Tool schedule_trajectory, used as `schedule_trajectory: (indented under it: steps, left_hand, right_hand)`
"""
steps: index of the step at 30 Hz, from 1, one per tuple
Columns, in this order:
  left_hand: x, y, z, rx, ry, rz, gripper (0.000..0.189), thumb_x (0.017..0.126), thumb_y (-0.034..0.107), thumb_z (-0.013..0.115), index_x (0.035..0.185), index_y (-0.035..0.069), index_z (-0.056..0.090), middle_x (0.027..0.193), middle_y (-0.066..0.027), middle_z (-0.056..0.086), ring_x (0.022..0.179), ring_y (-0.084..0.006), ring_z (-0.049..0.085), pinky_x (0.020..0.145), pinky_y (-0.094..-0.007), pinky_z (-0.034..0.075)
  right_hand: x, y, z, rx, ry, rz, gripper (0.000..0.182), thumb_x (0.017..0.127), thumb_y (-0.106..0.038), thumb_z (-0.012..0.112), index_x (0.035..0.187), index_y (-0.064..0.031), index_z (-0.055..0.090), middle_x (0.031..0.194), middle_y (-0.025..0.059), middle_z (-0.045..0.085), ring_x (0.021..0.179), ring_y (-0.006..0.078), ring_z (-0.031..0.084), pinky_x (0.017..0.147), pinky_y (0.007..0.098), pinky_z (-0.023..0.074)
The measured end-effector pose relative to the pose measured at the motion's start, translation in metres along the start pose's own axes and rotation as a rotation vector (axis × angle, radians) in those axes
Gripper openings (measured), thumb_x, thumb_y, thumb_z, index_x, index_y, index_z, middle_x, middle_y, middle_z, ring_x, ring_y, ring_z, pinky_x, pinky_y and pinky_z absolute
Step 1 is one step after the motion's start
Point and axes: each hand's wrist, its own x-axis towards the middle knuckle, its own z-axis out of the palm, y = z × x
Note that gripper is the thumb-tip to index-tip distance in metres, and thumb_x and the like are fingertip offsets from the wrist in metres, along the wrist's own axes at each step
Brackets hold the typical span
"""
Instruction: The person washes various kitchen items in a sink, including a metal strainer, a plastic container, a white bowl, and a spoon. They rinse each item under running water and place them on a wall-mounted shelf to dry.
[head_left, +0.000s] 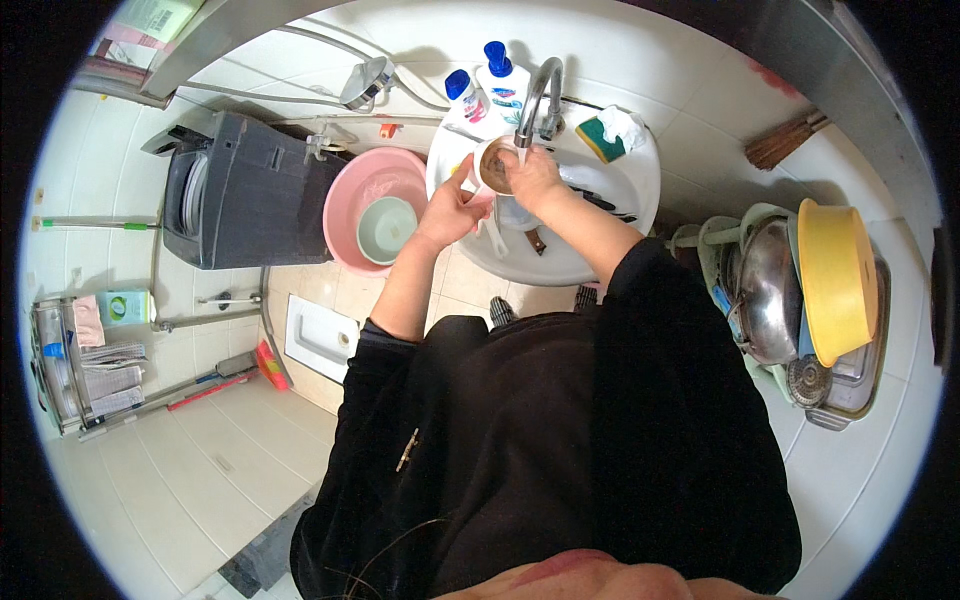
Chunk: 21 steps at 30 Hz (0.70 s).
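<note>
My left hand (451, 210) grips a light-coloured cup (491, 166) with a brownish inside, its mouth tilted up under the spout of the curved metal faucet (538, 97). The fingers of my right hand (534, 176) reach into the cup's mouth; whether they pinch anything is hidden. Beneath both hands, the white washbasin (517, 270) holds dark-handled utensils (600, 201), a pale spoon-like utensil (495, 238) and a brown handle (535, 241). A green-and-yellow sponge (600, 140) with a crumpled white item (624, 129) rests on the basin's back right rim.
Two white bottles with blue tops (504, 82) (466, 97) stand on the basin's back left. A pink tub (341, 217) holding a pale green basin (386, 229) is on the left, beside a dark grey washing machine (259, 195). Rightward hang a yellow basin (836, 281) and a metal wok (769, 292).
</note>
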Motion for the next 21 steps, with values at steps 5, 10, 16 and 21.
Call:
schedule_trajectory:
  steps: [5, 10, 16, 21]
  left_hand:
    - [0.001, 0.002, 0.008, 0.066, -0.001, -0.048, 0.084, 0.078, -0.003, 0.060, 0.147, 0.003, 0.012, 0.074, -0.0074, 0.064, 0.059, -0.0096, 0.056, 0.051, -0.0238, 0.044]
    - [0.009, -0.012, 0.022, -0.010, -0.013, -0.057, 0.086, 0.076, -0.001, 0.061, 0.146, 0.000, 0.011, 0.075, -0.0102, 0.064, 0.058, -0.0121, 0.058, 0.050, -0.0250, 0.046]
    - [0.009, -0.010, 0.005, -0.070, -0.007, -0.101, 0.079, 0.078, -0.001, 0.062, 0.144, -0.004, 0.018, 0.075, -0.0088, 0.065, 0.058, -0.0094, 0.055, 0.049, -0.0234, 0.043]
    - [-0.003, -0.005, -0.005, -0.158, -0.180, -0.167, 0.074, 0.081, 0.000, 0.064, 0.143, -0.005, 0.022, 0.072, -0.0085, 0.064, 0.054, -0.0081, 0.052, 0.048, -0.0224, 0.038]
  right_hand:
    - [0.002, -0.011, -0.029, 0.360, -0.499, 0.039, 0.035, 0.077, -0.028, 0.056, 0.104, -0.0120, 0.070, 0.109, 0.0073, 0.064, 0.102, 0.0233, 0.057, 0.097, 0.0343, 0.0366]
    - [-0.008, -0.003, -0.025, 1.644, -0.527, 0.409, 0.043, 0.073, -0.022, 0.062, 0.112, -0.0057, 0.055, 0.110, 0.0198, 0.060, 0.109, 0.0254, 0.056, 0.079, 0.0355, 0.0441]
    - [-0.041, -0.005, -0.012, 0.610, -0.408, 0.093, 0.042, 0.079, -0.009, 0.051, 0.121, -0.0121, 0.051, 0.117, 0.0107, 0.057, 0.108, 0.0289, 0.056, 0.087, 0.0434, 0.0445]
    - [-0.048, 0.033, -0.012, -0.035, -0.252, -0.186, 0.046, 0.084, -0.012, 0.052, 0.124, -0.0339, 0.052, 0.116, -0.0125, 0.052, 0.104, 0.0186, 0.053, 0.084, 0.0423, 0.0433]
